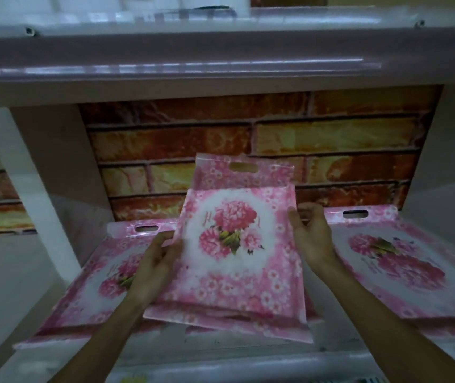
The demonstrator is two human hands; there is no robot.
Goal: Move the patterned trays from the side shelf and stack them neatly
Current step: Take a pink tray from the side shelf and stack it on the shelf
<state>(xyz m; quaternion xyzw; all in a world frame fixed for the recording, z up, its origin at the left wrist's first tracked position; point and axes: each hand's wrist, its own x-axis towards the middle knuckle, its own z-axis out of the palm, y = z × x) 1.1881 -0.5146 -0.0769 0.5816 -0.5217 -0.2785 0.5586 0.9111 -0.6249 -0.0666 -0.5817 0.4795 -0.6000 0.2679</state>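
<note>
The job looks partly done, as far as one view tells; a pile of pink flowered trays (231, 244) sits at the centre of the frame on the lower shelf (220, 352), its top tray lying askew over at least one more whose edge shows beneath; how many are in the pile I cannot tell. The left hand (157, 261) grips the top tray's left edge, thumb on the face; the right hand (310, 233) is at the right edge with fingers loosely curled, and whether it grips or only touches is unclear. Another tray (93, 275) lies flat at lower left and a third (408, 261) at right; both seem still to be gathered. What remains, I judge: squaring the pile and adding those two.
</note>
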